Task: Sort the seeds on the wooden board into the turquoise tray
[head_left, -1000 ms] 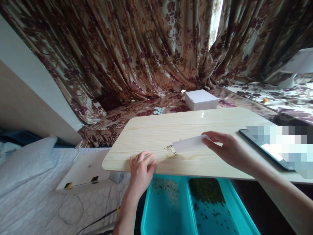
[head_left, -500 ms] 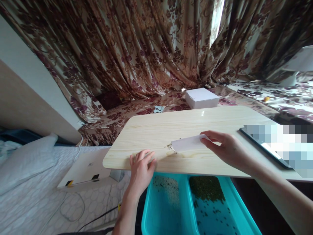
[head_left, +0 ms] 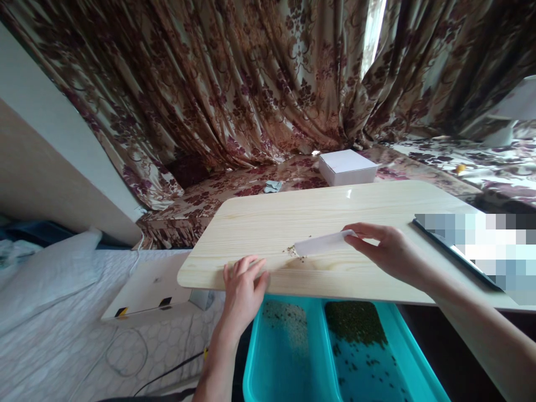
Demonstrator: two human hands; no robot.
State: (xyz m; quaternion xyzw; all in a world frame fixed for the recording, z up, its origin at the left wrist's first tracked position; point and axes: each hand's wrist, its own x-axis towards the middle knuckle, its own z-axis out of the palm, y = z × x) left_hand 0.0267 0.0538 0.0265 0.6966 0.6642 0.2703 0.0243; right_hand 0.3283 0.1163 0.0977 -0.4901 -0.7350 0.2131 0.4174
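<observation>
My right hand [head_left: 387,251] pinches a white card [head_left: 320,244] by its right end and holds it on edge on the pale wooden table [head_left: 335,209]. A small heap of seeds [head_left: 295,251] lies at the card's left tip. My left hand [head_left: 243,287] rests on the table's front edge, fingers stretched flat, holding nothing. Below the edge stands a turquoise bin [head_left: 324,357] with two compartments; the left one holds pale grains [head_left: 288,326], the right one dark green beans [head_left: 355,324].
A tablet [head_left: 460,248] lies at the table's right end. A white box [head_left: 347,167] sits on the flowered cloth behind the table, before heavy patterned curtains [head_left: 251,84]. Left of the table are a bed, a pillow [head_left: 46,273], a flat white box [head_left: 146,290] and a cable.
The card has tipped more steeply onto its edge and the seeds at its tip have shifted slightly. My left hand has stayed on the table's edge.
</observation>
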